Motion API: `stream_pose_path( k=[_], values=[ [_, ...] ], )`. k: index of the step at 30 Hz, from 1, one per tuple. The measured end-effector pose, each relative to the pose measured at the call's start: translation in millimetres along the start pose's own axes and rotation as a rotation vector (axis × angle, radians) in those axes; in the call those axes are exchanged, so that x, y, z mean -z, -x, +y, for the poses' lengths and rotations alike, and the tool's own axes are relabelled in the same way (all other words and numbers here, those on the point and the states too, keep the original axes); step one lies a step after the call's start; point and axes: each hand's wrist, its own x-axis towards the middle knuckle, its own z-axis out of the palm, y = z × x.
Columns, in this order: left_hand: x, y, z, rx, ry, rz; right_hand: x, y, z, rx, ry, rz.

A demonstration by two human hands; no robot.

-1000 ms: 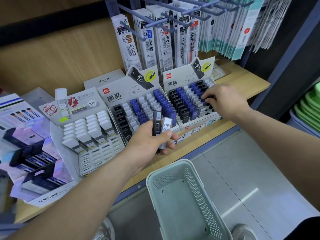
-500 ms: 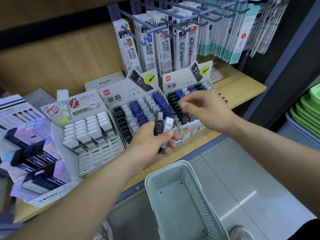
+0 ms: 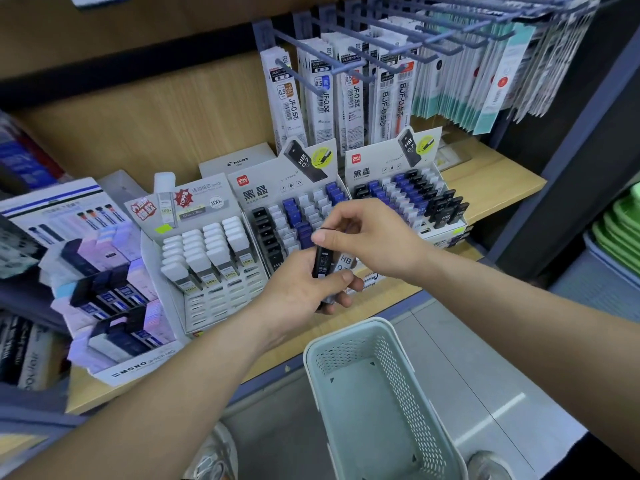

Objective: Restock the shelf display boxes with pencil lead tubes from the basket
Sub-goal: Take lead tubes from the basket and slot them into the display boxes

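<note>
Wooden shelf (image 3: 491, 183) ahead: left hand (image 3: 304, 289) grips lead tubes (image 3: 344, 264), right hand (image 3: 374, 237) pinches black tube (image 3: 322, 263).

Bright, even light; a glare streak on the floor (image 3: 498, 414); wide-angle bending and blur toward the left edge.

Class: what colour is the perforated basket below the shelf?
The basket is pale mint green, seen best in the head view.
</note>
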Motion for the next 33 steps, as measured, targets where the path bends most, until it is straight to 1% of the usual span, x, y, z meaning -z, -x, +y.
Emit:
stream_pose_path(
  k=[2,5,7,9,11,14,19,25,29,33],
  values=[
    [8.4,5.2,-3.0,0.024,-0.005,0.012,-2.6,-3.7,-6.1,0.021,-0.017,0.040],
    [26.0,14.1,-10.9,0.074,-0.030,0.024,1.5,-9.1,-13.5,0.009,-0.119,0.154],
    [40.0,21.0,-18.2,0.115,-0.066,0.042,4.3,-11.8,-16.7,0.010,-0.136,0.197],
    [54.0,28.2,-25.4,0.144,-0.081,0.069,3.3,-14.1,-16.8,-0.004,-0.157,0.203],
    [67.0,35.3,-31.1,0.160,-0.082,0.106,0.1,-16.9,-14.4,-0.028,-0.156,0.174],
    [83.0,45.5,-37.9,0.166,-0.095,0.159,-6.4,-21.3,-8.0,-0.019,-0.050,0.101],
    [98.6,56.6,-45.3,0.186,-0.085,0.211,-22.7,-25.5,-4.5,0.072,0.276,0.026],
    [105.0,63.4,-45.5,0.194,-0.045,0.236,-42.3,-29.7,-1.2,0.183,0.502,-0.071],
    [107.1,63.8,-44.0,0.190,-0.036,0.243,-53.4,-31.9,3.9,0.251,0.580,-0.087],
    [107.9,62.8,-44.4,0.185,-0.043,0.242,-55.0,-34.5,5.5,0.262,0.599,-0.095]
  ],
)
